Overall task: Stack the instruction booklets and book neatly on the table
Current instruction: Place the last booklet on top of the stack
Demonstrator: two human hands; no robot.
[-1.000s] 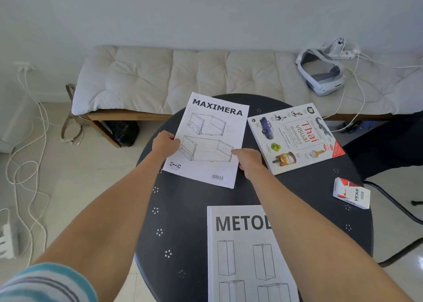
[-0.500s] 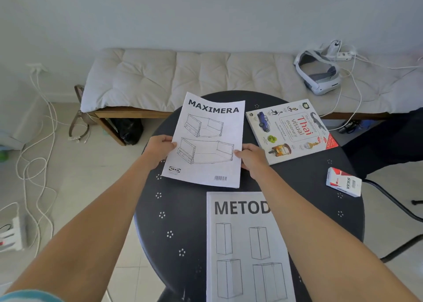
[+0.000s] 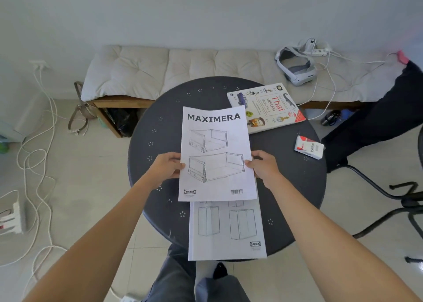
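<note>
I hold the white MAXIMERA booklet (image 3: 216, 155) by both side edges, my left hand (image 3: 168, 165) on its left edge and my right hand (image 3: 263, 165) on its right. It hovers over the round dark table (image 3: 155, 141) and covers the upper part of the METOD booklet (image 3: 226, 230), which lies flat at the table's near edge. The Thai visual dictionary (image 3: 270, 107) lies at the table's far right, its left corner tucked behind the MAXIMERA booklet's top right corner.
A small red and white carton (image 3: 309, 150) lies on the table's right side. Behind the table stands a cushioned bench (image 3: 160, 72) with a white headset (image 3: 296, 67) and cables. A black office chair (image 3: 389, 187) is at the right, cords on the floor at the left.
Both hands have drawn the MAXIMERA booklet toward me, from the table's far side to over the METOD booklet, hiding its title. The camera view has also tilted down and back.
</note>
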